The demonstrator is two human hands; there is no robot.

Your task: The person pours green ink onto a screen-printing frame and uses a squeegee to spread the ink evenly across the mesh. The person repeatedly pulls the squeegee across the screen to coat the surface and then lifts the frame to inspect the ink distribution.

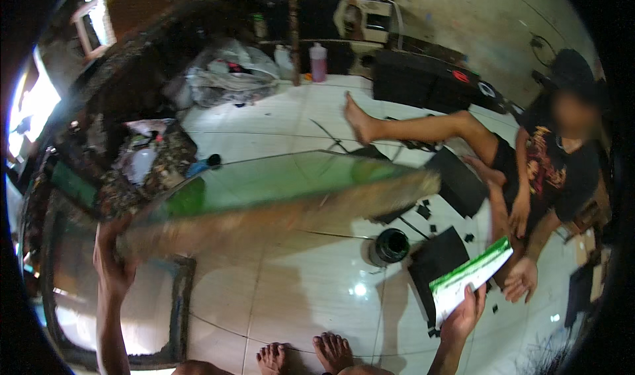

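Observation:
My left hand point(114, 262) grips one end of a screen-printing frame point(284, 219), which is raised above the floor and tilted. Its wooden edge faces me and is blurred by motion; green ink patches show on its surface. In my right hand point(463, 319) is a white squeegee point(466, 285) with wet green ink along its upper edge, pinched between thumb and fingers. Below the squeegee lies a flat black sheet point(430, 266). An open dark jar point(389, 246) stands on the tiles between the frame and that sheet.
A person point(562, 150) sits on the floor at right, one leg stretched out. Another black sheet point(460, 180) and small black scraps lie nearby. A second frame point(182, 309) rests at lower left. Behind are a plastic bag point(231, 74), a pink bottle point(318, 64) and black boxes point(417, 80).

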